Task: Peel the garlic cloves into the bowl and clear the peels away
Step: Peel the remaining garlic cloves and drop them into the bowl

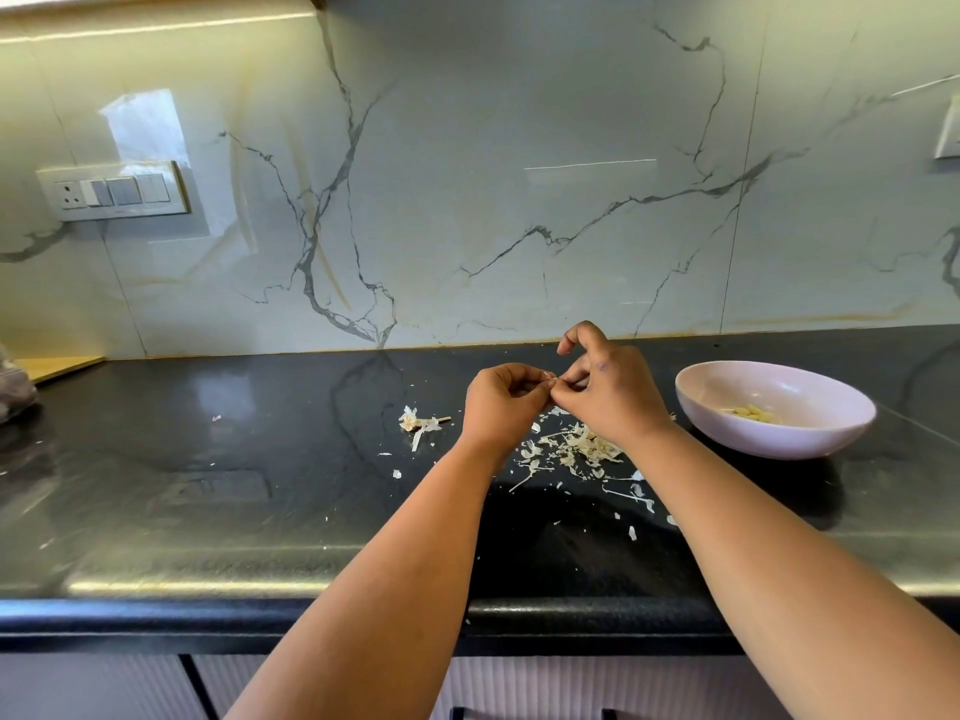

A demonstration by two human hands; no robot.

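A glossy black stone countertop [208, 459] carries a shallow pale pink bowl [779, 439], a heap of papery white garlic peels [576, 449] and a stripped garlic stem [421, 422].

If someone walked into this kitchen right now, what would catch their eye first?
Probably the two hands meeting above the black countertop, left hand and right hand both pinching a garlic clove between their fingertips. Under and around them lies a scatter of pale garlic peels. To the right sits a pale pink bowl holding a few peeled cloves.
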